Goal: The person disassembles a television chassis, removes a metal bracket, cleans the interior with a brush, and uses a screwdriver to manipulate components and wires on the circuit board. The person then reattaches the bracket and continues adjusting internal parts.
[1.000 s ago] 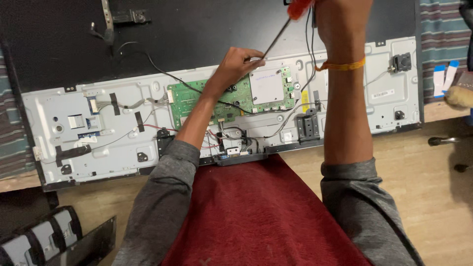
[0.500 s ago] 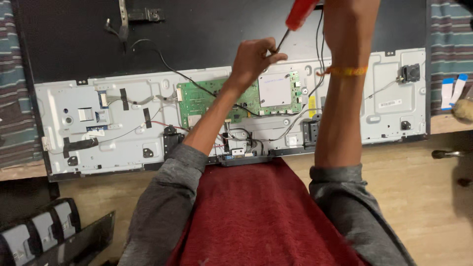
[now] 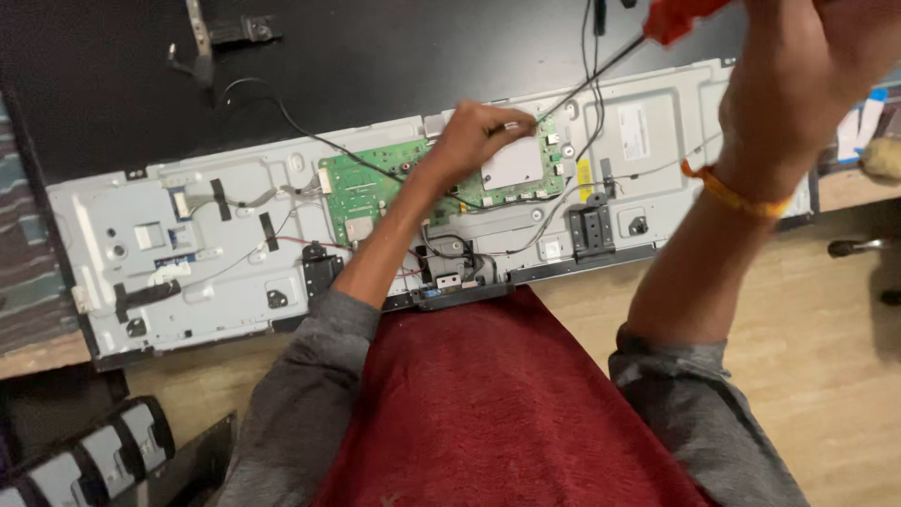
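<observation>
My left hand (image 3: pixel 474 131) rests on the green circuit board (image 3: pixel 375 183), fingers curled and pinched around the thin metal tip of the screwdriver (image 3: pixel 601 64), steadying it near the board's upper right corner. My right hand (image 3: pixel 807 66) is raised close to the camera, closed around the screwdriver's red handle at the top edge of view; an orange band (image 3: pixel 737 192) circles that wrist. Just right of my left hand sits a pale square shield (image 3: pixel 511 164) on the board. Black wires (image 3: pixel 310 136) run from beneath my left hand away to the upper left. The board is mounted on a long grey metal chassis (image 3: pixel 160 272), which lies across a black panel (image 3: pixel 375 56) on the wooden worktop (image 3: pixel 845 319). Below my hands, nearest my body, a black connector strip (image 3: pixel 460 296) sits at the chassis edge.
</observation>
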